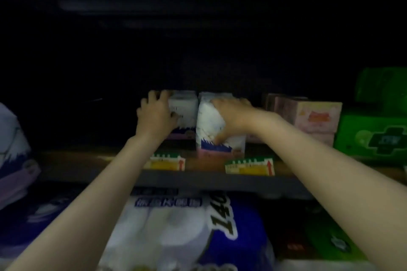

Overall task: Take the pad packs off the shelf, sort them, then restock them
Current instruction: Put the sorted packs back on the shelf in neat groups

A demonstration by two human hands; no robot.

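Shelf [198,179] dim, mid-level, dark at the back; person reaching in w/ both bare arms. Left hand [156,114] curled round the left pad pack [186,108], fingers hooked over its top rear edge, thumb on the near face; right hand [233,116] clamped on the right pad pack [217,138], palm on top, thumb pressing the front face. The two packs sit side by side, touching, near the shelf front; right one looks tilted forward, closer to the lip.

Risks, my read: right pack already leaning toward the edge; glossy film wrap likely slick, so a one-hand pinch could let it slide and drop onto the tissue roll packs [176,226] on the tier below. Pulling both at once could drag a price tag [250,166] off the rail; the other price tag [168,161] sits just under the left wrist, same hazard. Pink box [317,116] stands just beside the right pack; elbow swing may knock it into the green pack [372,136] next to it. Poor light + blur; sorting by label may go wrong, print not legible from here.

Materials: packs soft, squarish, white film w/ blue-and-pink band at the base; dent under the thumb suggests padded, compressible fill. Pink box looks rigid card; green pack shiny plastic; shelf lip dark metal, deck wood-toned.
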